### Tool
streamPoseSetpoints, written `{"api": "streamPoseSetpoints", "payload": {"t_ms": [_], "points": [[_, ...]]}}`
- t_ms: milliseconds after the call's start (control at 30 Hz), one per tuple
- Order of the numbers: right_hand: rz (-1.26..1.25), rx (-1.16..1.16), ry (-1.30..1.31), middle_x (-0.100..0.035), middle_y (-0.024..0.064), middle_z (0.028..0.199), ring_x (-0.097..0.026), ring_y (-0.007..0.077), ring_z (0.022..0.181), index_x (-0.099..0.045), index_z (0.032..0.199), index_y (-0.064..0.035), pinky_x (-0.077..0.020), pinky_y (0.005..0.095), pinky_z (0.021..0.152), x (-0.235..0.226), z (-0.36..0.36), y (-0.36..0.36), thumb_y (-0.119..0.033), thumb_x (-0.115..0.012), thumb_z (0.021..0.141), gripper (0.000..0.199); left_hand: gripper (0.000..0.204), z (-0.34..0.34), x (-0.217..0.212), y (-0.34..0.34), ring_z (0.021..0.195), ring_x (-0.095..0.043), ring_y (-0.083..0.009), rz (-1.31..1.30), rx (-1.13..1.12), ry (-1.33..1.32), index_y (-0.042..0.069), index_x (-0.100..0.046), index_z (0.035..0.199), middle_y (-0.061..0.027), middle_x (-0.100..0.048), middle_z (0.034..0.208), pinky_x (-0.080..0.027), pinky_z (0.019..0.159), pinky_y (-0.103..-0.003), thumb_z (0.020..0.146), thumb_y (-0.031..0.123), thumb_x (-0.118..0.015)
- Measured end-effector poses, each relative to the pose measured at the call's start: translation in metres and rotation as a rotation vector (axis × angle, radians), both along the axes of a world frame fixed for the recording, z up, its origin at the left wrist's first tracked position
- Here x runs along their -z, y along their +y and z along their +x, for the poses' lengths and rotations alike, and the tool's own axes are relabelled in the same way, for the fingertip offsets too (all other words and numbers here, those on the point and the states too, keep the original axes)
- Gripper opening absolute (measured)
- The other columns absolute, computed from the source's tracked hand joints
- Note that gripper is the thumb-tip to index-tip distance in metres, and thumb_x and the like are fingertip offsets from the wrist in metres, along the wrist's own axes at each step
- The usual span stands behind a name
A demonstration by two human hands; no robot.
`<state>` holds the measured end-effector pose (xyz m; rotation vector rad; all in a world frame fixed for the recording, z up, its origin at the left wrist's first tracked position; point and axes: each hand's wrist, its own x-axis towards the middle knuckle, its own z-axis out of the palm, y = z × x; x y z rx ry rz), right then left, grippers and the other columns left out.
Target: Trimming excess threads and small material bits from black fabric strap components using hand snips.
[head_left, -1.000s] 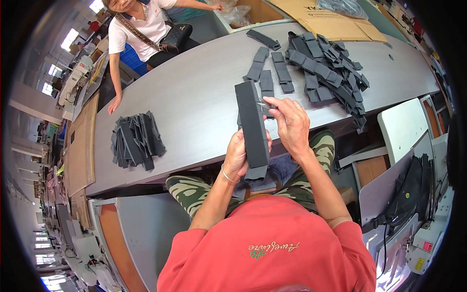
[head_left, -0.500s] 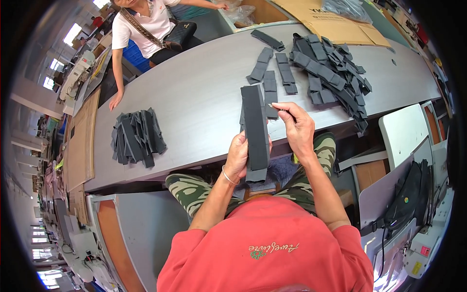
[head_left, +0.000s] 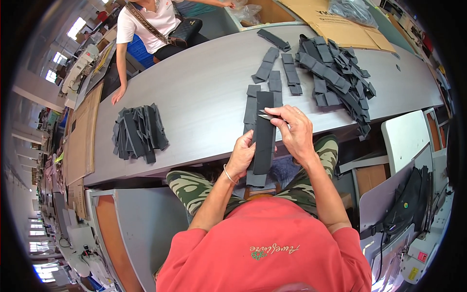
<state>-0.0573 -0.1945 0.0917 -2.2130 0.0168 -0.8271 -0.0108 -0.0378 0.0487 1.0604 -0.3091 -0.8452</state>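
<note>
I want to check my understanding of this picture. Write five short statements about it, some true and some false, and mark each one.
1. The left hand holds a dark strip. True.
2. The right hand is empty. False: it holds a small pointed metal tool.
3. The larger heap of strips lies on the left side of the table. False: it lies on the right.
4. A co-worker's hand is at the table's edge. True.
5. The person's trousers are plain blue. False: they have a camouflage pattern.
</note>
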Motion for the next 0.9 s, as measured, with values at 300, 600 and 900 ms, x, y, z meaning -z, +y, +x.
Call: {"api": "streamPoseSetpoints", "payload": {"t_ms": [300,600,900], "points": [[0.466,0.085,0.171,-0.064,0.0057,0.081,-0.062,0.0172,0.081,-0.066,0.102,-0.0114,-0.0456,0.0284,0.074,-0.003,0.001,-0.011,-0.012,-0.066,0.078,0.023,0.019,0.006,0.013,0.009,0.072,-0.061,-0.0079,0.126,0.012,-0.315,0.001,-0.058,0.102,-0.0040,-0.065,0.084,-0.050,0.063,-0.022,0.093,0.018,-0.056],[-0.298,-0.064,0.029,-0.061,0.0023,0.098,-0.064,0.0240,0.079,-0.068,0.094,-0.0126,-0.0515,0.0341,0.069,-0.022,0.002,-0.037,0.004,-0.066,0.062,0.036,0.017,0.013,-0.002,0.009,0.070,-0.043,-0.0078,0.414,0.076,-0.717,-0.003,-0.054,0.092,-0.0012,-0.052,0.071,-0.042,0.061,-0.028,0.090,0.013,-0.054],[0.061,0.010,0.154,-0.058,0.0070,0.078,-0.059,0.0239,0.074,-0.063,0.084,-0.0081,-0.0467,0.0323,0.066,0.001,-0.002,-0.037,-0.009,-0.060,0.078,0.007,0.103,0.023,-0.007,0.033,0.092,-0.060,-0.0379,-0.492,0.181,0.356,0.006,-0.017,0.144,-0.0265,-0.054,0.116,-0.051,0.074,-0.044,0.075,0.074,-0.048]]}}
